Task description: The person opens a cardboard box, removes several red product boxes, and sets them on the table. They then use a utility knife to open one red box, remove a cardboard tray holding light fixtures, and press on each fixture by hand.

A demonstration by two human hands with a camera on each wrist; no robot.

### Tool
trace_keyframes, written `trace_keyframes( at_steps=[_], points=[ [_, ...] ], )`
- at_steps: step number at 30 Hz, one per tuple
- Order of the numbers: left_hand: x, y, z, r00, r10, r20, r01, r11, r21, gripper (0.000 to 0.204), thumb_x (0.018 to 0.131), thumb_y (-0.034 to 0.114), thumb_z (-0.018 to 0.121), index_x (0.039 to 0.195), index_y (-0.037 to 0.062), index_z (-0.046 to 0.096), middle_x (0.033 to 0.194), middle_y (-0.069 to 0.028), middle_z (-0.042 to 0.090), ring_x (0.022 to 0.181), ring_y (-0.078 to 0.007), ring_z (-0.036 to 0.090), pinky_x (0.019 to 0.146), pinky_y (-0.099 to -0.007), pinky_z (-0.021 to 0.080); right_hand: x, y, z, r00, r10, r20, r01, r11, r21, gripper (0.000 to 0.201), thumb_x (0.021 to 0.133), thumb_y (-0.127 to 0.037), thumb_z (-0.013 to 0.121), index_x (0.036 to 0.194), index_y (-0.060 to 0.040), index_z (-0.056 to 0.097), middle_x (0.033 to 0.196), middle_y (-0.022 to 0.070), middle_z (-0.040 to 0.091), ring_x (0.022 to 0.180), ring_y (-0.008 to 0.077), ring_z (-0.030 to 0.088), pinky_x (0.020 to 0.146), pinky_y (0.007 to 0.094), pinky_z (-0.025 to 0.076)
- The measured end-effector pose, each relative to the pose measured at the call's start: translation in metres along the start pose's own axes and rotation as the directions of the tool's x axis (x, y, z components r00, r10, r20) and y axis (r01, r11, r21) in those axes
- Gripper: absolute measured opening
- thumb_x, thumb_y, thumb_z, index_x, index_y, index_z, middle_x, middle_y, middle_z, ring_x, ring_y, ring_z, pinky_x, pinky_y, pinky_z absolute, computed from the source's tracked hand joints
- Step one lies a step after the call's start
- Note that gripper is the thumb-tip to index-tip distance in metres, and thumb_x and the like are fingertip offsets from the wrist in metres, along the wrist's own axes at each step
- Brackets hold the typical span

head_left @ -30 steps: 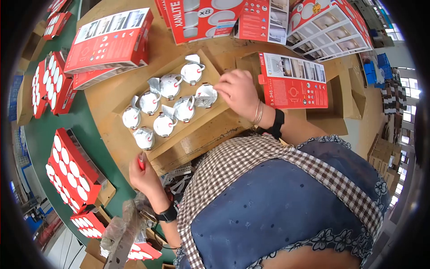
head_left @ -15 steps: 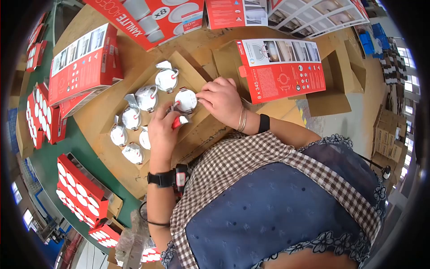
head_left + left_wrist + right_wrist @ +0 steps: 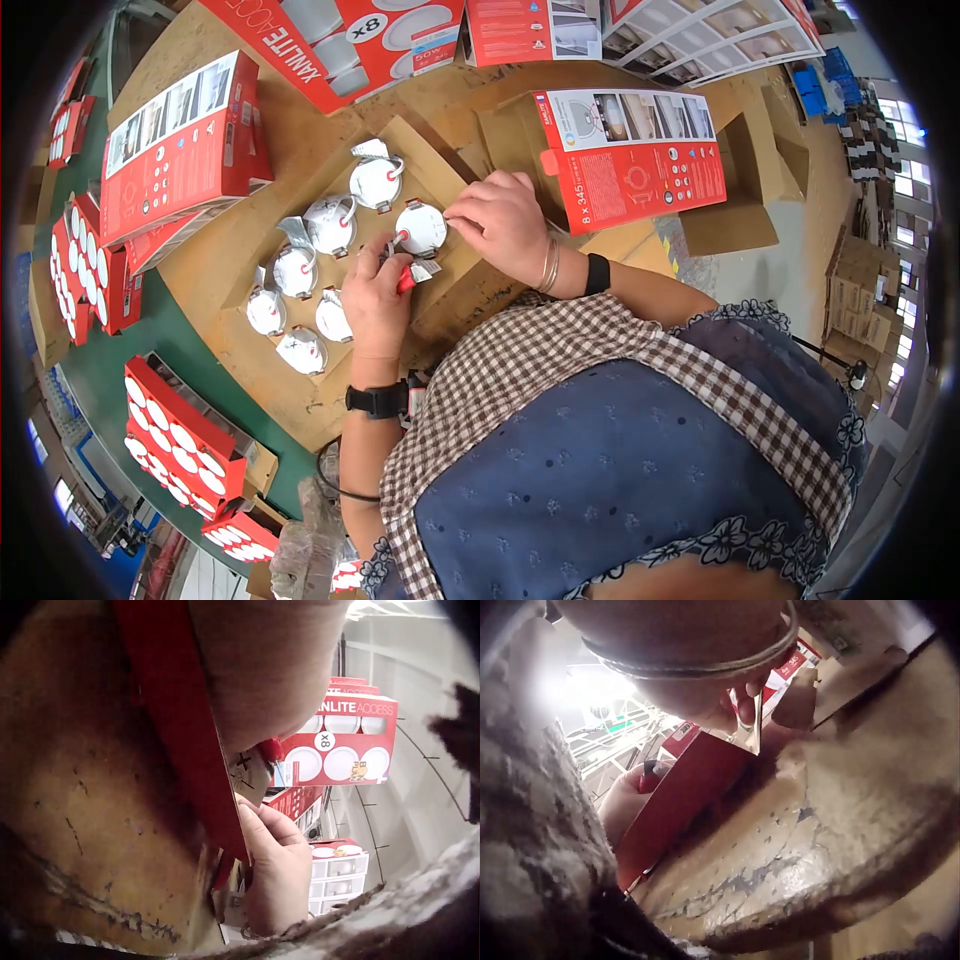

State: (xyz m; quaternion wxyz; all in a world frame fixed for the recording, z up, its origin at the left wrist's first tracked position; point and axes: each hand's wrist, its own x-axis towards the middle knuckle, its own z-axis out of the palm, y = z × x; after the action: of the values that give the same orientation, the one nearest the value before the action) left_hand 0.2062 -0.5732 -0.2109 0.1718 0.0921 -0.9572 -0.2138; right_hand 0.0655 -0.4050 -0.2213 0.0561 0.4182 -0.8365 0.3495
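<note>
I am watching the round white downlight with a red spring clip (image 3: 421, 228), which is lying on the brown cardboard sheet (image 3: 440, 160) on the wooden bench (image 3: 300, 110). My right hand (image 3: 500, 225) is pinching its rim with curled fingers. My left hand (image 3: 375, 300) is curling around a small red-handled tool (image 3: 405, 281), with the tip touching the downlight's near edge. Six more white downlights (image 3: 300, 270) are lying in rows on the same cardboard, to the left. A red printed carton (image 3: 630, 160) is sitting just beyond my right hand, and further red cartons (image 3: 175, 145) are ringing the bench. In the left wrist view, the right hand (image 3: 277, 862) is showing beside a red edge.
</note>
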Motion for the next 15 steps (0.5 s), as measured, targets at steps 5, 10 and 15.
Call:
trace_keyframes(
  at_steps=[5,10,15],
  points=[
    [0.0114,0.0148,0.0048,1.000,-0.027,0.015,0.027,0.999,0.027,0.034,0.064,0.003,0.077,0.095,0.0170,0.074,0.114,-0.0044,0.065,0.085,-0.0272,0.066,0.069,-0.0377,0.054,0.0064,0.0127,-0.0071,0.999,-0.029,0.044,0.027,0.999,0.041,0.006,0.080,-0.024,0.073,0.079,-0.0183,0.074,0.081,-0.0066,0.065,0.083,0.0186,0.055,0.081,0.0385,0.038],
    [0.0103,0.0123,0.0048,0.998,-0.021,0.054,0.018,0.999,0.047,0.037,0.066,0.004,0.076,0.099,0.0206,0.076,0.113,-0.0047,0.064,0.084,-0.0263,0.065,0.069,-0.0372,0.054,0.0068,0.0100,-0.0030,0.997,-0.052,0.052,0.050,0.998,0.028,0.006,0.079,-0.023,0.073,0.077,-0.0175,0.073,0.079,-0.0075,0.065,0.082,0.0178,0.054,0.079,0.0379,0.037],
    [0.0110,0.0111,0.0080,0.999,-0.007,0.048,0.005,0.999,0.039,0.035,0.066,0.005,0.075,0.097,0.0209,0.076,0.111,-0.0056,0.064,0.085,-0.0259,0.065,0.070,-0.0367,0.054,0.0045,0.0095,-0.0001,0.993,-0.120,0.006,0.120,0.993,-0.013,0.004,0.078,-0.020,0.073,0.076,-0.0167,0.072,0.080,-0.0063,0.065,0.084,0.0171,0.056,0.082,0.0375,0.038]
  ],
)
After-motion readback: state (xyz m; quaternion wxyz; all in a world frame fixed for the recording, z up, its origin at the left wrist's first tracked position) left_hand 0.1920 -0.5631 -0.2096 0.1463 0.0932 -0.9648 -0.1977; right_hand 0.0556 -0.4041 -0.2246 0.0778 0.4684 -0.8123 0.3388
